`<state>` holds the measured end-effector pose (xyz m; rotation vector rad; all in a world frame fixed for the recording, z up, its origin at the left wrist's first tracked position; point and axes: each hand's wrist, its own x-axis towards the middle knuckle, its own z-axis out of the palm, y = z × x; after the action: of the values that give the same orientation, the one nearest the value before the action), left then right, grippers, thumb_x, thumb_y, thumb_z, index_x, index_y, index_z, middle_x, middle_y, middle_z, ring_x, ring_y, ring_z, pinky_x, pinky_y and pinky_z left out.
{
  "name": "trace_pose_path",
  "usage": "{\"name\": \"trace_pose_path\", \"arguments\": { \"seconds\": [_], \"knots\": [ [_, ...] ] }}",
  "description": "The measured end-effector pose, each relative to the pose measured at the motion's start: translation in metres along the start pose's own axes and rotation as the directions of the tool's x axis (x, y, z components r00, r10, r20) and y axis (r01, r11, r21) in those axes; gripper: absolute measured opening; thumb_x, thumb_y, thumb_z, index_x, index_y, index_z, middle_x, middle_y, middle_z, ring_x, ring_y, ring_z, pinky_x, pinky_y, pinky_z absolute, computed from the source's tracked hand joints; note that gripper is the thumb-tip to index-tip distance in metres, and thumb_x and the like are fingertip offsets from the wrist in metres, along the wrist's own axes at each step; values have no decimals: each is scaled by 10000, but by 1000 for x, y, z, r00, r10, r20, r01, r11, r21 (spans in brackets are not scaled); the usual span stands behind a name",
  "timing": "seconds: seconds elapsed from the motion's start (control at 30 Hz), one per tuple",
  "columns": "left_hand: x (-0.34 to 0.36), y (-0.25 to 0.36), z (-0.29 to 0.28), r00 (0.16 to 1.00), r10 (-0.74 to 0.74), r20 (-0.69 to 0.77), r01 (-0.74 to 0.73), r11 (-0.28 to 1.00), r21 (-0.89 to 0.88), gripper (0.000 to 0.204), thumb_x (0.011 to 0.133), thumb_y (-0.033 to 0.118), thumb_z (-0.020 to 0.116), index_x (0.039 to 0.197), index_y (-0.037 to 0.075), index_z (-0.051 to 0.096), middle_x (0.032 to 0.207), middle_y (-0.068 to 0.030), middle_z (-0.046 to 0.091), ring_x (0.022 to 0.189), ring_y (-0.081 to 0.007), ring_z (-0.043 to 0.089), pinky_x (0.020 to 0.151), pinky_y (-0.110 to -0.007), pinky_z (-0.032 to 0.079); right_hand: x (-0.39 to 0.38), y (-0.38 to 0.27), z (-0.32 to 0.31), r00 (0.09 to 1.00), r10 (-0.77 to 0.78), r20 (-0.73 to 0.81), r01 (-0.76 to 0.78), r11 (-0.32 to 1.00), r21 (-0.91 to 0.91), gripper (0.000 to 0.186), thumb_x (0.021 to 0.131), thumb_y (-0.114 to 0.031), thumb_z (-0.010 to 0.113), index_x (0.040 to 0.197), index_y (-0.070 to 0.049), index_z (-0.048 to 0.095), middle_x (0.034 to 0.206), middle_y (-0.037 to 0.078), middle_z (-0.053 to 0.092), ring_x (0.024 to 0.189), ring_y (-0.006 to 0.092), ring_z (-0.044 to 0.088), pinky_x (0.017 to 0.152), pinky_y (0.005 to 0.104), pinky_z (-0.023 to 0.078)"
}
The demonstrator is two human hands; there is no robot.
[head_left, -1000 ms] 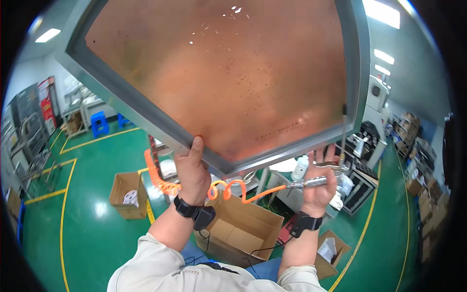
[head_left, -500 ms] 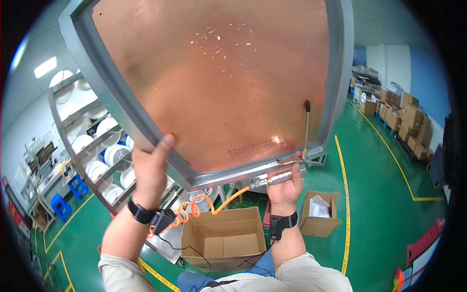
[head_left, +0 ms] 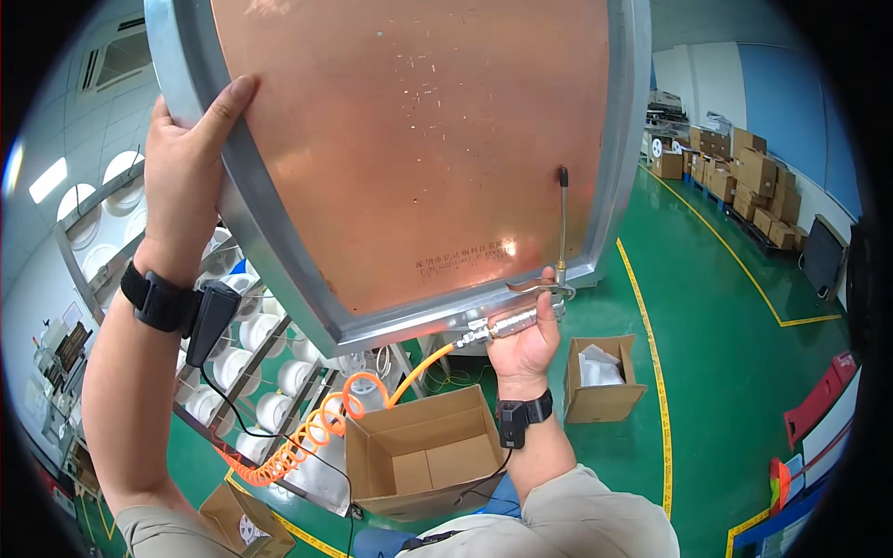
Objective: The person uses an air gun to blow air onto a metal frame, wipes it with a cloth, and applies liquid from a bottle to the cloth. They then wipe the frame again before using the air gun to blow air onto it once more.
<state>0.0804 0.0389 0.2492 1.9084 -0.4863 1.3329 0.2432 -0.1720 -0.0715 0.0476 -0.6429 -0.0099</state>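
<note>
A framed stencil (head_left: pixel 400 186) fills the upper middle, held up and tilted. Its copper-toned sheet has small cut-outs, and a grey metal frame (head_left: pixel 279 265) runs round it. My left hand (head_left: pixel 186 167) grips the frame's left side, thumb over the front and the other fingers mostly hidden behind. Under the lower edge, my right hand (head_left: pixel 526 339) is closed round a metal air blow gun (head_left: pixel 516 324). Its thin, black-tipped nozzle points up in front of the sheet's lower right. An orange coiled air hose (head_left: pixel 307 437) runs from the gun down to the left.
Below the stencil stands an open cardboard box (head_left: pixel 419 456), with a smaller box (head_left: pixel 603 386) holding white material to its right. A rack of white reels (head_left: pixel 270 372) stands at left. Stacked cartons (head_left: pixel 753 177) line the right wall. Yellow tape (head_left: pixel 651 363) marks the green floor.
My left hand has moved up the frame's left side. The stencil has shifted slightly left in view, and the air blow gun has moved left and a little up with my right hand.
</note>
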Motion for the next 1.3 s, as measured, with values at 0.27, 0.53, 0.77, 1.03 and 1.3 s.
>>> {"name": "trace_pose_path", "arguments": {
  "seconds": [0.27,0.53,0.77,1.03,1.3],
  "knots": [
    [17,-2,-9,995,92,-39,-92,996,-5,543,927,363,865,1220,-29,631,1080,-118,745,902,-145,726,787,-284,592,1,-2,14,995,-50,88,53,998,-36,433,983,-258,762,1398,-230,641,1417,-8,660,1413,273,533,1218,577,365],
    [22,-2,-12,991,122,-58,-123,992,-13,558,925,386,865,1216,-33,638,1074,-108,747,907,-140,720,800,-283,584,2,-4,21,994,-91,53,93,995,-40,536,945,-250,800,1422,-165,572,1292,13,680,1307,273,588,1218,549,367],
    [25,1,-10,987,152,-60,-153,988,-27,547,939,402,848,1213,-28,652,1077,-93,742,924,-136,713,815,-276,574,2,-6,23,989,-105,101,112,991,-68,454,984,-235,763,1411,-199,614,1231,-90,724,1259,173,635,1191,495,418],
    [22,-3,-16,988,141,-61,-143,989,-25,552,963,429,817,1244,-14,645,1098,-68,724,932,-119,702,815,-266,564,-1,-6,31,991,-122,59,128,987,-94,521,935,-252,810,1399,-159,593,1339,15,667,1383,259,550,1240,524,352],
    [24,-6,-19,987,146,-71,-151,987,-58,493,955,392,833,1176,-19,674,1040,-81,744,900,-129,707,782,-268,564,-3,-7,32,990,-125,69,131,987,-94,513,933,-251,811,1395,-156,607,1342,25,670,1374,277,562,1221,531,377]
  ]
}}
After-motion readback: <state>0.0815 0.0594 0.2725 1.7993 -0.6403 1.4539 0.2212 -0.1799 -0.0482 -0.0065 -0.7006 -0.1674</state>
